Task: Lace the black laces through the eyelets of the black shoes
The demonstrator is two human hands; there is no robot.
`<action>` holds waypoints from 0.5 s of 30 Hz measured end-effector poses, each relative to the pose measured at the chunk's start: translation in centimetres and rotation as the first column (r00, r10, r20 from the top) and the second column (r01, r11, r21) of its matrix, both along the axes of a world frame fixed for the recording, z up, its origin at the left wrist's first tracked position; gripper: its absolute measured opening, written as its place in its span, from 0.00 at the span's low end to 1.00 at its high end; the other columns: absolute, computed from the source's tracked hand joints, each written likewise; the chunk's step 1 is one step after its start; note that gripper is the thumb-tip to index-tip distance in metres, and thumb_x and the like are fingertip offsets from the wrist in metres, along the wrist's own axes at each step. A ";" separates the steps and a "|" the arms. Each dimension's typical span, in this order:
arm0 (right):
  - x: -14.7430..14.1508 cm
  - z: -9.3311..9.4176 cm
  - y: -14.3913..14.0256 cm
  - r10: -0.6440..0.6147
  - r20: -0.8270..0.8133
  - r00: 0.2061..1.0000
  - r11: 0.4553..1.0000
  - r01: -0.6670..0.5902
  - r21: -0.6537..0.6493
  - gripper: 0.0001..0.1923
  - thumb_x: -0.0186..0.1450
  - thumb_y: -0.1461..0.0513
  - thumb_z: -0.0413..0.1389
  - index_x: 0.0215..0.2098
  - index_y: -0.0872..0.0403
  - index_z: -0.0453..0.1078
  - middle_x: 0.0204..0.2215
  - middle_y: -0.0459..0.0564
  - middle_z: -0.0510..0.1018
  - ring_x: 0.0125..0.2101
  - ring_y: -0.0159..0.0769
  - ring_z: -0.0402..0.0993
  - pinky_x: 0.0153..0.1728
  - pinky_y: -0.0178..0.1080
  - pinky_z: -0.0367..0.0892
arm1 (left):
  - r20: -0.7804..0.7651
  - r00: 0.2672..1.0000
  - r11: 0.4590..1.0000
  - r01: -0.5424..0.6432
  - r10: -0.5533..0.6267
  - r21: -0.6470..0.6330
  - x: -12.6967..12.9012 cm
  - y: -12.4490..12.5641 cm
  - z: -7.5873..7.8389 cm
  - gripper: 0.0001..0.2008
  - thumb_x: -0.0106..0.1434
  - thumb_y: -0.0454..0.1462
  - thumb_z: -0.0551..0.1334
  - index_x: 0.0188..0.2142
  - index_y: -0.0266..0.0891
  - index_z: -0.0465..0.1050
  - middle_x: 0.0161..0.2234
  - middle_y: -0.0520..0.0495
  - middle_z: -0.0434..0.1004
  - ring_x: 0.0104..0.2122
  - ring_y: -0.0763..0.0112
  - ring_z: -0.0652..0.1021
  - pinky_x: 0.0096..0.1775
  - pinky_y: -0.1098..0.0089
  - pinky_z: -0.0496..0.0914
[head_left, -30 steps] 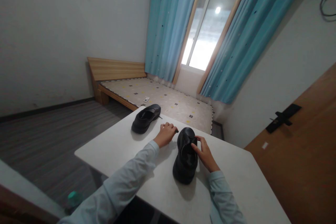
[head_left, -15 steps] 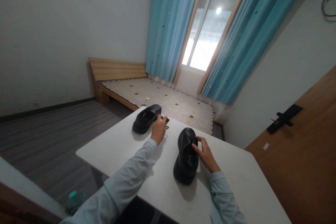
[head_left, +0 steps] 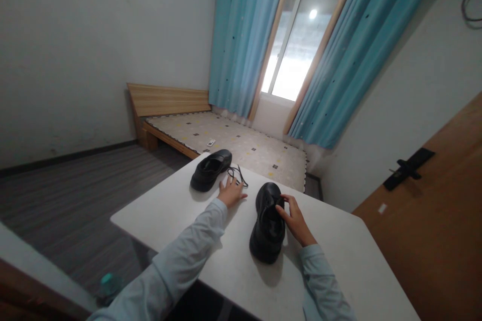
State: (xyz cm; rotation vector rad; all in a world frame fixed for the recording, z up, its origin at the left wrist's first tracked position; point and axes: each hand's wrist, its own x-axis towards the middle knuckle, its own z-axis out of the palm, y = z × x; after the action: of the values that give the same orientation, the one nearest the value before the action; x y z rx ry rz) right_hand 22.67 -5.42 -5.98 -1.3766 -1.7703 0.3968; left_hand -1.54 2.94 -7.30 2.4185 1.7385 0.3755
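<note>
Head view showed your left hand (head_left: 230,192) had let go of the black lace (head_left: 237,175); it lay loose at twelve o'clock of that hand, whose fingers were spread flat on the worktop (head_left: 181,210). So the near shoe (head_left: 268,220) looked unlaced. Your right hand (head_left: 294,218) pinched its tongue. Its long axis ran six to twelve, toe away. The far shoe (head_left: 210,169) sat at ten o'clock.

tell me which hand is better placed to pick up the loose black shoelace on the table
Left, probably. The left hand lies flat on the white table with its fingertips right beside the shoelace. The right hand is across the near shoe, touching its upper.
</note>
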 end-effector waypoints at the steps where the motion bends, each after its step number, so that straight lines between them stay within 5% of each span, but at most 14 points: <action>1: 0.0 0.0 0.0 0.002 0.002 1.000 1.000 -0.002 0.001 0.21 0.60 0.52 0.53 0.48 0.52 0.60 0.45 0.52 0.68 0.49 0.43 0.65 0.51 0.48 0.60 | -0.015 1.000 1.000 -0.005 0.005 -0.017 0.0 0.0 -0.1 0.26 0.61 0.50 0.55 0.56 0.43 0.59 0.60 0.33 0.53 0.61 0.41 0.50 0.51 0.35 0.50; 9: -0.1 0.1 -0.1 0.017 0.003 1.000 1.000 -0.017 0.005 0.20 0.61 0.52 0.53 0.48 0.52 0.60 0.45 0.52 0.67 0.49 0.43 0.64 0.52 0.48 0.60 | 0.031 0.999 0.994 -0.025 0.022 0.102 0.3 -0.3 0.7 0.25 0.61 0.48 0.55 0.54 0.38 0.62 0.58 0.32 0.56 0.60 0.42 0.54 0.52 0.35 0.48; 15: -0.1 0.0 0.1 0.021 0.012 1.000 1.000 -0.021 0.005 0.20 0.61 0.52 0.52 0.48 0.52 0.60 0.46 0.53 0.67 0.49 0.43 0.64 0.51 0.49 0.60 | 0.265 0.913 0.907 0.199 -0.309 0.372 1.7 -2.4 3.7 0.15 0.66 0.42 0.50 0.50 0.42 0.65 0.51 0.43 0.68 0.57 0.60 0.62 0.58 0.47 0.48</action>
State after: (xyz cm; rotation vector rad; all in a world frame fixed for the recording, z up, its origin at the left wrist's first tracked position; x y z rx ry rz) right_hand 22.62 -5.33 -5.96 -1.3610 -1.7954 0.3960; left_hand 0.12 0.49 -3.64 2.5808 1.2808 1.0398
